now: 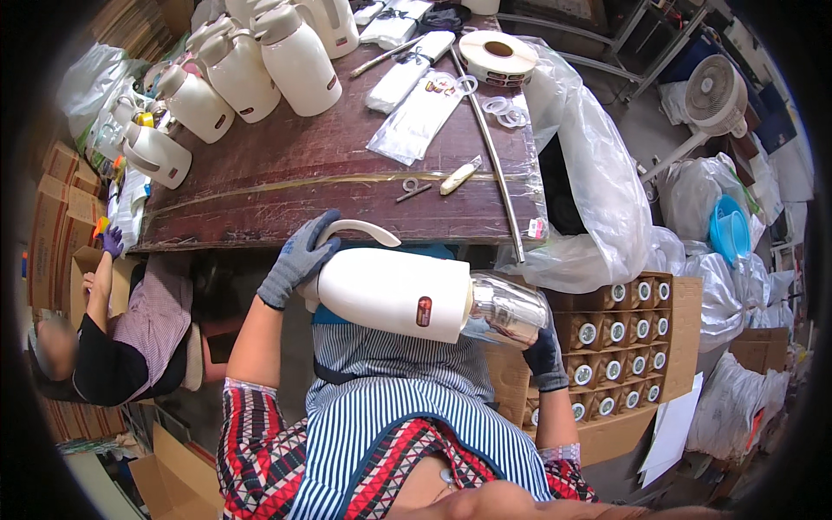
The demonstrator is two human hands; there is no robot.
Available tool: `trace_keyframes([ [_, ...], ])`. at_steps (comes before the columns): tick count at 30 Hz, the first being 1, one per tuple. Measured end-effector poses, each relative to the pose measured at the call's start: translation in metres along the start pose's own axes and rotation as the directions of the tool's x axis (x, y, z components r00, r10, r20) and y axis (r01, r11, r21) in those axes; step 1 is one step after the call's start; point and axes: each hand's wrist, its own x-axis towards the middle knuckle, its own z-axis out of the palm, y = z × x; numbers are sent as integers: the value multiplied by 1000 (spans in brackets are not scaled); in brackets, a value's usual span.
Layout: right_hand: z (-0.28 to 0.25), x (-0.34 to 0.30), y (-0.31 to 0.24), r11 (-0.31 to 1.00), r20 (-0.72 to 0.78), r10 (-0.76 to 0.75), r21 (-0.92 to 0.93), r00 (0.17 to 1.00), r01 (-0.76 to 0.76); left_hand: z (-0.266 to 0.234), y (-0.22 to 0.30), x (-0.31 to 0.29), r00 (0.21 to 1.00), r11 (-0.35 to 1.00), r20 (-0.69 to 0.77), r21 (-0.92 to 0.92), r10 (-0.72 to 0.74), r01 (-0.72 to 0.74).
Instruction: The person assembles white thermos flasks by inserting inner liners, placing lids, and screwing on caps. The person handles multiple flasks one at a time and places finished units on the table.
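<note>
A white vacuum jug shell lies on its side in front of my body, its curved handle toward the table. My left hand, in a grey glove, is closed round the jug's neck end beside the handle. A shiny silver glass liner sits partly inside the open base of the shell, its rounded end sticking out to the right. My right hand, gloved in dark grey, grips that rounded end; some of its fingers are hidden behind the liner.
On the dark red table stand several white jugs, a label roll, plastic bags, a cutter and a metal rod. A carton of silver liners is at right. A co-worker sits left.
</note>
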Motion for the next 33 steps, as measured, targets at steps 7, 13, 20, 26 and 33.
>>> trace_keyframes([
  [7, 52, 29, -42, 993, 128, 121, -5, 984, -121, -30, 77, -19, 991, 942, 116, -319, -74, 107],
  [13, 80, 54, -33, 995, 205, 12, 90, 979, -31, -11, 87, -14, 973, 872, 228, -466, -46, 150],
  [20, 83, 53, -24, 1000, 169, 14, 9, 986, -16, 4, 104, -17, 995, 911, 95, -412, 36, 7],
  [26, 77, 46, -23, 982, 120, 181, -71, 976, -174, 8, 105, -17, 992, 901, 109, -433, 56, -3],
  [33, 82, 47, -32, 995, 138, 102, -33, 985, -99, 5, 106, -19, 996, 882, 84, -472, 28, 15],
])
